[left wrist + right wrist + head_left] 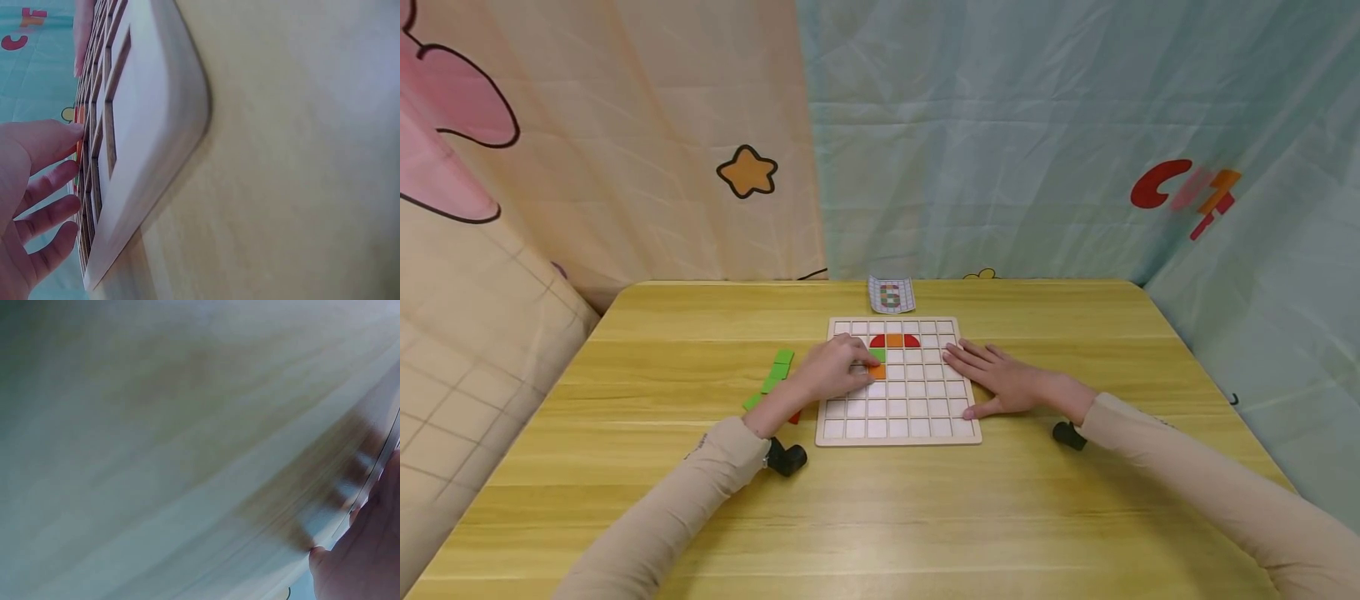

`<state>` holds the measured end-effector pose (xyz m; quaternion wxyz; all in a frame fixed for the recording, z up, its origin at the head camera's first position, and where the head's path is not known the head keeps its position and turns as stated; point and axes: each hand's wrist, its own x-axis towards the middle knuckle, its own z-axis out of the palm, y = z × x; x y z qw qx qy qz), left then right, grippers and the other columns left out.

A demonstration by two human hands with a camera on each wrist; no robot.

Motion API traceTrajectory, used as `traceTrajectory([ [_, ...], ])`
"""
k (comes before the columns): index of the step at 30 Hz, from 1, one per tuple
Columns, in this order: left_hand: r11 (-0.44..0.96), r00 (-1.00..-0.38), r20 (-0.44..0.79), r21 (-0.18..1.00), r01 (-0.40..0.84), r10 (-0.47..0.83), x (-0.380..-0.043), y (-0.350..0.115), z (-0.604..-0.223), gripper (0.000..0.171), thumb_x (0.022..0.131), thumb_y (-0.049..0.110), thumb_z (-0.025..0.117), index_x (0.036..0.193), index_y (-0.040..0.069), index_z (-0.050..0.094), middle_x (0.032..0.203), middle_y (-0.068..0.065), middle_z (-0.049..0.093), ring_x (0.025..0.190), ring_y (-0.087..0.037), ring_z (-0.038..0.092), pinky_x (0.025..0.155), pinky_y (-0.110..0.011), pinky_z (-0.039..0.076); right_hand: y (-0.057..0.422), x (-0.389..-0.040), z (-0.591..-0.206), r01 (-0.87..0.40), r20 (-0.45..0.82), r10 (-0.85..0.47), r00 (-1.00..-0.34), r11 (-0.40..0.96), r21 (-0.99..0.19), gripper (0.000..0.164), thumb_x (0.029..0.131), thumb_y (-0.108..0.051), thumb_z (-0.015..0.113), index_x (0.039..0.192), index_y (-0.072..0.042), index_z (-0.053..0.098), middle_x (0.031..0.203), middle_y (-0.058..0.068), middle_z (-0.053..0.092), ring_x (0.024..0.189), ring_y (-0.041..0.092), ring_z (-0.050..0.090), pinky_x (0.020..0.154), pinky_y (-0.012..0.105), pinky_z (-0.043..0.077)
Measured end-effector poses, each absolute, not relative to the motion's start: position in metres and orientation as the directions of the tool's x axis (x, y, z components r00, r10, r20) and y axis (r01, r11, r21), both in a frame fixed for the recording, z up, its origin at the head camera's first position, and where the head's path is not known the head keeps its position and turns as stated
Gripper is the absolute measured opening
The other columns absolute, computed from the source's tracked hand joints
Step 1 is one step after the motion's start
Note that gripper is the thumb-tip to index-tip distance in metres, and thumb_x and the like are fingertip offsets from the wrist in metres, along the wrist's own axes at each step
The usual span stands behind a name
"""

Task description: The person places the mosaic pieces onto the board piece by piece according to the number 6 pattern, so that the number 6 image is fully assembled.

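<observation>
A wooden grid board [898, 440] lies on the table with several coloured tiles in its cells. Over its left side reaches my left hand [835, 367], thumb and index fingertips at an orange tile [877, 372] lying flat in a cell. Just above that tile is a green tile [877, 356]. In the left wrist view the thumb [56, 137] is close over the grid and the other fingers are spread and slightly bent. My right hand [1003, 379] rests flat with spread fingers on the board's right edge; the right wrist view shows only part of it.
A small pattern card [891, 295] with a coloured figure stands behind the board. Left of the board lie several green tiles [781, 363] and a red tile [795, 417], partly hidden by my left arm. Printed curtains [1000, 167] hang behind the wooden table [895, 517].
</observation>
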<state>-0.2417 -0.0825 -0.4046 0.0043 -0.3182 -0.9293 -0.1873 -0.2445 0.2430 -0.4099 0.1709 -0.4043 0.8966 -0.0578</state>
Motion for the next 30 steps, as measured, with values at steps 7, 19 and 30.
traceTrajectory([
  [7,0.725,-0.794,0.136,0.339,0.600,0.593,-0.240,-0.083,-0.405,0.023,0.086,0.022,0.069,0.107,0.015,0.075,0.106,-0.002,0.069,0.104,-0.020,0.059,0.085,-0.037,0.052,0.244,-0.245,-0.412,-0.712,-0.248,-0.751,-0.612,0.659,-0.241,0.095,0.090,-0.061,0.051,0.156,-0.012,0.004,0.163,0.010,0.001,0.149,0.035,-0.001,0.115,0.061,0.007],
  [19,0.743,-0.824,0.178,0.362,0.563,0.538,-0.238,-0.099,-0.399,0.025,0.087,0.020,0.069,0.109,0.010,0.074,0.110,-0.005,0.071,0.105,-0.024,0.058,0.083,-0.038,0.052,0.245,-0.246,-0.413,-0.705,-0.269,-0.738,-0.618,0.672,-0.227,0.096,0.089,-0.062,0.051,0.156,-0.015,0.002,0.163,0.006,-0.003,0.150,0.031,-0.004,0.117,0.059,0.006],
  [30,0.791,-0.898,0.189,0.426,0.439,0.396,-0.238,-0.132,-0.396,0.025,0.088,0.018,0.068,0.110,0.009,0.073,0.108,-0.008,0.071,0.102,-0.025,0.057,0.083,-0.042,0.050,0.243,-0.244,-0.410,-0.709,-0.253,-0.747,-0.614,0.664,-0.238,0.095,0.089,-0.062,0.051,0.156,-0.012,0.005,0.163,0.009,0.001,0.149,0.035,-0.001,0.115,0.061,0.006],
])
